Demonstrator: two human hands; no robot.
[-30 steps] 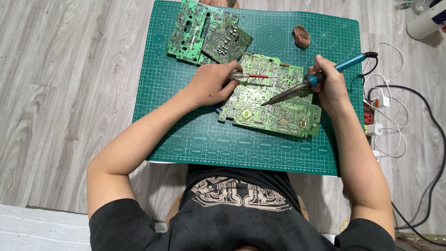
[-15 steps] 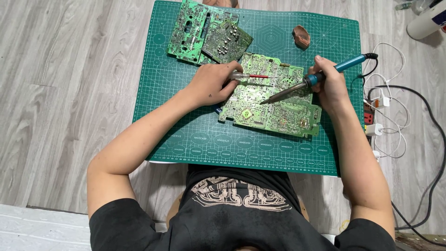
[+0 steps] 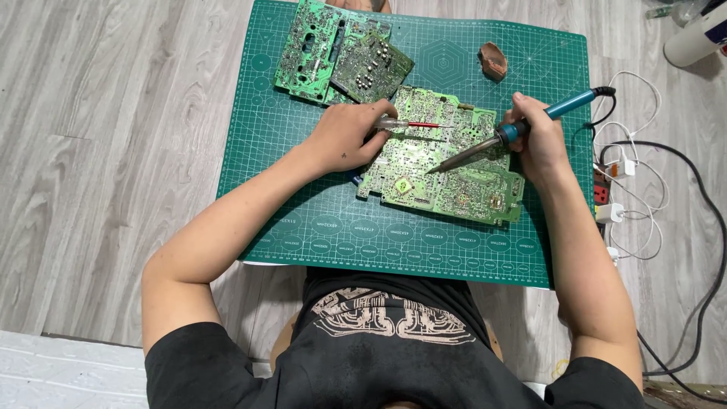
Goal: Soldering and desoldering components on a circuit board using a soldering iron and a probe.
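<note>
Little had shifted since half a second before: our hands stayed planted and only the iron's tip seemed to have crept slightly along the board, so the work at that spot was, we judged, still under way.

At the far left of the green cutting mat [image 3: 318, 227] lay two spare circuit boards [image 3: 341, 53], overlapping and untouched. Our left hand [image 3: 344, 140] rested on the left edge of the large circuit board [image 3: 443, 155] in the middle of the mat, fingers curled closed around a slim clear-handled tool with a red shaft [image 3: 413, 124] that pointed right across the board. Further right, our right hand [image 3: 538, 140] was closed in a pen grip on the blue-handled soldering iron [image 3: 503, 138], its tip angled down-left onto the board's middle. Beyond it, far right on the mat, sat a small brown lump [image 3: 493, 60]. Off the mat's right edge ran white cables [image 3: 632, 189].
</note>
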